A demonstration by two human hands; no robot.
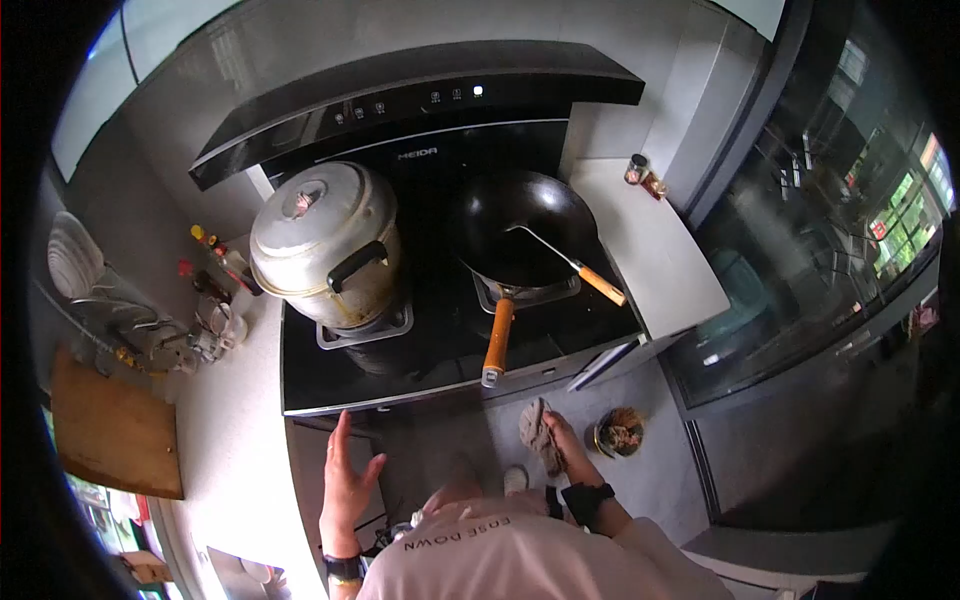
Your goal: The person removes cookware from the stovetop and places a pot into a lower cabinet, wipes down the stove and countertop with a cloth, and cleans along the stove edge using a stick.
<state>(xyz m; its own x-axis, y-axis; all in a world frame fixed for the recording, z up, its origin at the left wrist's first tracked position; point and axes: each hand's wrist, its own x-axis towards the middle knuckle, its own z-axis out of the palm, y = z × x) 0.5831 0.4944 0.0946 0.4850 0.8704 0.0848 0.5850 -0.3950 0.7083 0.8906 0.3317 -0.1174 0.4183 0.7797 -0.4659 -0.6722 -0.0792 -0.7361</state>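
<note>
My left hand (347,488) is raised in front of the stove's left front edge, fingers stretched out and nothing in it. In my right hand (566,442) is a crumpled grey-brown cloth (536,425), held low in front of the stove. A black wok (500,240) with a wooden handle sits on the right burner. Inside it rests a spatula (560,254), its wooden grip leaning over the rim. The left burner bears a large lidded aluminium pot (325,235) with a black side handle.
A bin (620,432) with rubbish in it stands on the floor at right. Seasoning jars (637,170) are on the right counter. Bottles (215,270) and a wooden cutting board (115,425) line the left counter. A range hood (420,85) overhangs the stove (450,345).
</note>
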